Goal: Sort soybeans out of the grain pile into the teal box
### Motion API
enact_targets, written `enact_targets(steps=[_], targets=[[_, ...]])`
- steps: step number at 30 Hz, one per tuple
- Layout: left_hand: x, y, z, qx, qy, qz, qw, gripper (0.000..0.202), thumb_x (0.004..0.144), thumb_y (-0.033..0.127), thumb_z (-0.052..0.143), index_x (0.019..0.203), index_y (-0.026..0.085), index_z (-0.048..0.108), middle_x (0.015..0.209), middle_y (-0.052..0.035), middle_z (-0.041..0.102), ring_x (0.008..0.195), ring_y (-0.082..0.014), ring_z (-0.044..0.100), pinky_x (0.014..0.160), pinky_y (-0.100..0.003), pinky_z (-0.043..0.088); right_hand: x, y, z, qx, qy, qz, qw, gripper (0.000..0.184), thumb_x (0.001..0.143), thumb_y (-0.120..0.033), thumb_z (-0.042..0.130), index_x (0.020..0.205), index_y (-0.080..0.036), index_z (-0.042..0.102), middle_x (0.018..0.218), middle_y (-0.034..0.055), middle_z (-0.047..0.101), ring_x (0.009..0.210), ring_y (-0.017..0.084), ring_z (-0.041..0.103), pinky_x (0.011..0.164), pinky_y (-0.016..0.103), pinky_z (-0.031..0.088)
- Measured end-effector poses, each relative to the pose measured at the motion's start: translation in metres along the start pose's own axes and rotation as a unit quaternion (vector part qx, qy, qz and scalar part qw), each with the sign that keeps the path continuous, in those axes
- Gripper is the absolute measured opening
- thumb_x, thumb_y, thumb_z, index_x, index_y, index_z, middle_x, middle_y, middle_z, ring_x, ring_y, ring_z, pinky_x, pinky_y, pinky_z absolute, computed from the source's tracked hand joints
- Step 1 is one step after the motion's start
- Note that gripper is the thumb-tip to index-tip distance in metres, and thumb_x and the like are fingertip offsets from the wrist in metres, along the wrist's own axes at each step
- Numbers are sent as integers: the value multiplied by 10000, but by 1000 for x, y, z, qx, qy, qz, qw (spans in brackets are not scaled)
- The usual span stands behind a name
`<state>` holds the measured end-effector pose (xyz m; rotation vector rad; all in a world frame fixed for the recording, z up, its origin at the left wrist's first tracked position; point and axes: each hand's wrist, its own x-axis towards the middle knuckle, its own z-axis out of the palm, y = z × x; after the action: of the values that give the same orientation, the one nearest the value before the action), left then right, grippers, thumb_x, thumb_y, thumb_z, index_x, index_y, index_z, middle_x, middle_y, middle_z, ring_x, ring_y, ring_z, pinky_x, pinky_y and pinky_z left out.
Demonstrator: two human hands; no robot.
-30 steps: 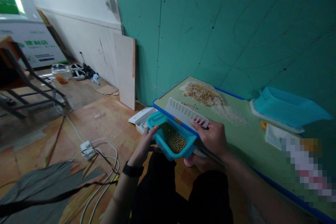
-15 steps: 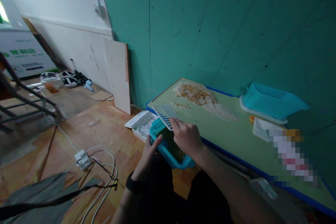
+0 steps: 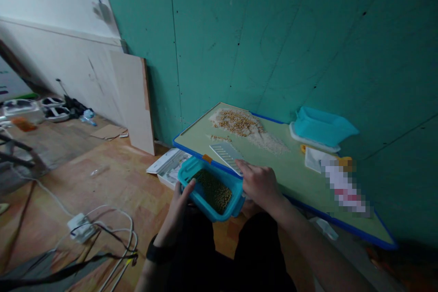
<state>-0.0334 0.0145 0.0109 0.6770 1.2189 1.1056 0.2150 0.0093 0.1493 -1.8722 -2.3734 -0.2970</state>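
My left hand [image 3: 180, 198] grips the near left side of a blue plastic container [image 3: 237, 188], thumb over its rim. Inside lie small dark green beans [image 3: 208, 183] with yellow soybeans [image 3: 223, 200] at one end. My right hand [image 3: 259, 183] is closed on a white slotted scraper [image 3: 226, 155], which lies at the table's edge beyond the container. On the pale green table [image 3: 290, 175] is a heap of soybeans [image 3: 236, 121] mixed with white grains [image 3: 270, 141] that look like rice. A short line of soybeans [image 3: 221, 138] lies close to the scraper.
A blue tray [image 3: 323, 125] rests on a white lid-like piece at the table's back right, near a white scoop-like item [image 3: 313, 159] and a blurred-out packet [image 3: 345, 189]. An open white box [image 3: 167, 169] stands behind the container. Cables and a power strip [image 3: 81, 227] lie on the floor.
The scraper has moved from above the container to the table's edge, baring the beans inside. The container sits slightly lower relative to the table. The whole view has shifted right.
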Motion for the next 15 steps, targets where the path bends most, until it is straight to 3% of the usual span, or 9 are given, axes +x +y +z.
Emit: enact_targets(steps=[7,12,15], targets=[[3,-1,5,-4,-8,-6,1000,992,862,786,891,1645,309,515,1402,-195,787,1112,-426,845,761,-481,721,-17,53,7,-34,31,87,995,587,973,-33,602,1443,-282,851,1197,83,914,941,255,908,782,285,633],[7,-2,2,14,-9,1,1000,974,867,799,879,1630,312,520,1386,-172,778,999,-362,843,708,-425,701,-21,94,16,-30,77,154,985,403,1063,-170,610,1322,-258,907,1035,120,923,902,287,899,750,311,597],[11,-4,0,9,-9,1,1000,997,841,812,892,1624,308,534,1241,-134,796,887,-311,821,694,-403,685,-22,118,19,5,100,193,976,338,1064,-264,620,1187,-225,932,959,145,914,856,317,885,722,339,578]])
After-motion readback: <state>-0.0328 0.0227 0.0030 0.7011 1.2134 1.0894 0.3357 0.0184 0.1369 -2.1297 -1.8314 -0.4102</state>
